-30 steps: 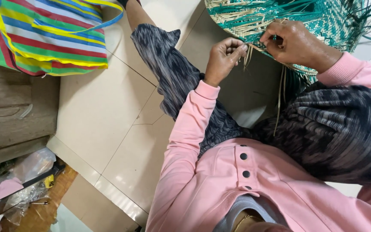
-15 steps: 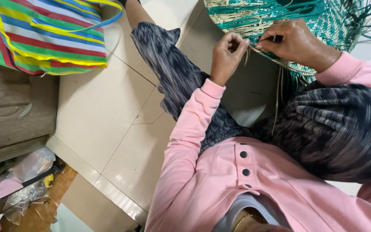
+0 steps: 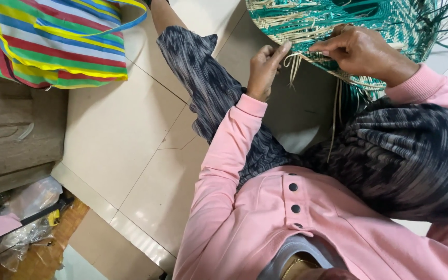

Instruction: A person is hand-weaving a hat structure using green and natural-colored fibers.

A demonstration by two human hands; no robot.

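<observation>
Now the person sits on the tiled floor with the legs in grey patterned trousers, and works on a woven mat of green and pale straw strips, which lies across the right knee at the top of the view. The left hand has its fingers closed together in a pinch on some loose pale strips at the edge of the mat. The right hand rests on the same edge, just beside the left one, and its fingers are bent and pressed on the weave; I cannot tell if it grips a strip. More loose strips hang down from the edge, between the knees. Both arms are in pink sleeves. Well apart, at the upper left, a striped bag of many colours stands on the floor beside a brown cupboard.
</observation>
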